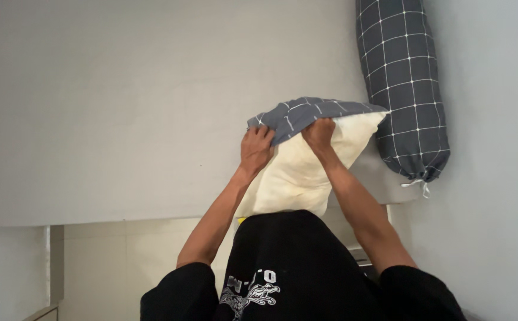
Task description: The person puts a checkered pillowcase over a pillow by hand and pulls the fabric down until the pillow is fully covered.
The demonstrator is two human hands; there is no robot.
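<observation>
- Pillow (pixel 297 172), cream, bare, stands on end against our lap at the edge of the grey mattress (pixel 122 107); its top is capped by a grey checked pillowcase (pixel 306 113).
- Left hand (pixel 256 148) and right hand (pixel 320 132) are both clenched on the pillowcase's hem, pinching fabric.
- We judge the pillow light, soft, squashy, not fragile; the cloth is limp and bunches.
- Best hold: the case's open edge near the corners, as we have it.
- Matching checked bolster (pixel 404 89) lies just beside it, on the right.
</observation>
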